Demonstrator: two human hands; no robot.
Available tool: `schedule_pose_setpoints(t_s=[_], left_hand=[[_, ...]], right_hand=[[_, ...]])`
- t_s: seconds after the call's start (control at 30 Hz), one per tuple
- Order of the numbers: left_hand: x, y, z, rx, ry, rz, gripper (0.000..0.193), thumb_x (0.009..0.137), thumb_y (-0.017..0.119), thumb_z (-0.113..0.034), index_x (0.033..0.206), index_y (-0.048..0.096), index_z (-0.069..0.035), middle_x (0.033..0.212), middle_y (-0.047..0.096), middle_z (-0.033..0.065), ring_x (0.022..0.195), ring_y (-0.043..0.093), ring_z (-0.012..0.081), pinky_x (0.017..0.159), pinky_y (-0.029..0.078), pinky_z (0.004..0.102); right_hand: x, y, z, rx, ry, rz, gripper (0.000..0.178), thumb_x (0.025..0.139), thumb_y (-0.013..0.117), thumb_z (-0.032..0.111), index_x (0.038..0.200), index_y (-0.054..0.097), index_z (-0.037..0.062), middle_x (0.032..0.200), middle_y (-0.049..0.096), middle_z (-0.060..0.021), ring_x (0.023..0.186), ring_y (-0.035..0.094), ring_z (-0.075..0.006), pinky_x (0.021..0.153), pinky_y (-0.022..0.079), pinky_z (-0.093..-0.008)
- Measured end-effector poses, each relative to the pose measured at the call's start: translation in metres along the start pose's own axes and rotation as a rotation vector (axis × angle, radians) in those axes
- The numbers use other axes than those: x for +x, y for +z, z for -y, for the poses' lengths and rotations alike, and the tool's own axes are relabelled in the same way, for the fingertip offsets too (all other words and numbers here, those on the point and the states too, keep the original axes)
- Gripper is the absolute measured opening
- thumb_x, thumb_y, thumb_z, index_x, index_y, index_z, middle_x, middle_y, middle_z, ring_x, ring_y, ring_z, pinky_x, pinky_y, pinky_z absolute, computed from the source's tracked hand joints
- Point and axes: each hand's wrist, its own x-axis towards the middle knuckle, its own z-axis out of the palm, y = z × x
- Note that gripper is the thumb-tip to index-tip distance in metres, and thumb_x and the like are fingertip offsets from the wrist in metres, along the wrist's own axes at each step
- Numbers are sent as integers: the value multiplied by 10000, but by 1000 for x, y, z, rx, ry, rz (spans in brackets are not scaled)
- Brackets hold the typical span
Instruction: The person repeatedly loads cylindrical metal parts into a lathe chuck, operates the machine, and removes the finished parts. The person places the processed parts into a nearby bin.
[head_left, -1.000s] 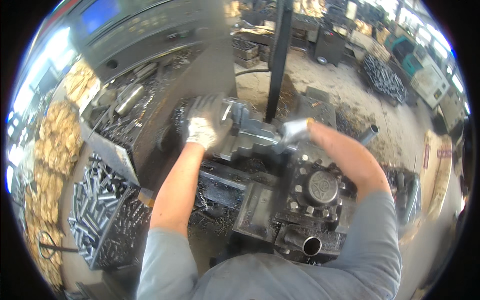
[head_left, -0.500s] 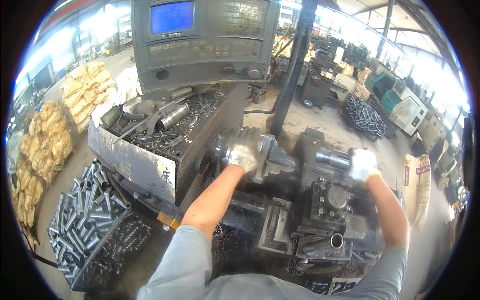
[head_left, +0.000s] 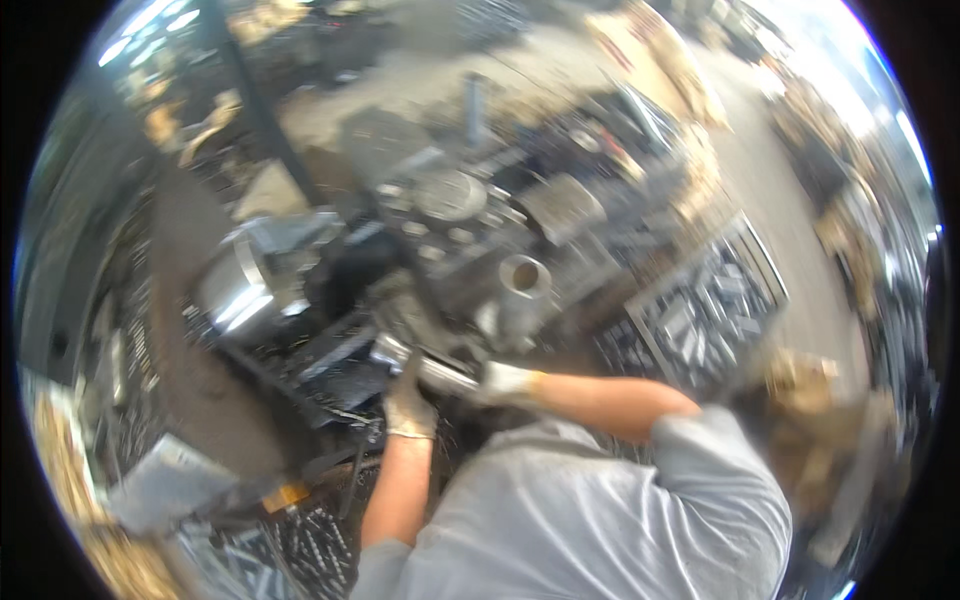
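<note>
A shiny metal tube lies slantwise low in front of my body, close to the near side of the lathe. My left hand, in a pale work glove, grips its left end from below, fingers up along it. At the tube's right end my right hand, also gloved, closes around it; blur hides the fingertips. The lathe chuck is left of my hands, and the turret tool post stands beyond them. An upright hollow cylinder sits on the carriage just past my right hand.
On the right is a tray of small metal pieces. Metal tubes and dark chips lie at the lower left, near a small orange block. A dark post rises behind the chuck. Sacks stand at the far right.
My view has swung right and down. My left hand has left the chuck and my right hand the far side of the machine; both now hold a tube close to my body.
</note>
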Motion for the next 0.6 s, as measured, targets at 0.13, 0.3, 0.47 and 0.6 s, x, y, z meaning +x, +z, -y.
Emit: schedule_pose_setpoints(t_s=[0.13,0.3,0.47,0.6], left_hand=[[-2,-11,0,-129,-46,213,331,1074,609,-242,1313,668,-20,1289,722,118,1184,688,268,1057,531,416],[-16,-26,-17,-2,68,262,340,1056,571,-340,1235,691,-77,1198,733,94,1081,705,262,932,576,429],[-26,-26,-37,-91,-29,221,395,1089,508,-373,1229,678,-44,1154,737,116,1004,718,298,847,605,478],[-29,-12,-39,-75,-113,406,464,1115,436,-403,1251,669,-25,1110,745,146,923,729,315,813,619,493]], right_hand=[[-30,-32,-26,-269,-61,-153,565,754,861,458,1021,769,-31,855,761,-160,806,734,-220,699,587,-396],[-214,-133,-141,-278,184,-323,643,752,846,363,1245,753,-39,1030,798,-161,939,751,-249,866,606,-397],[-279,-231,-286,166,715,-892,520,817,858,360,1164,762,-16,987,803,-140,874,763,-292,829,609,-417],[-237,-275,-234,-900,603,-1127,555,898,730,419,1271,696,11,974,788,-204,885,769,-398,834,614,-468]])
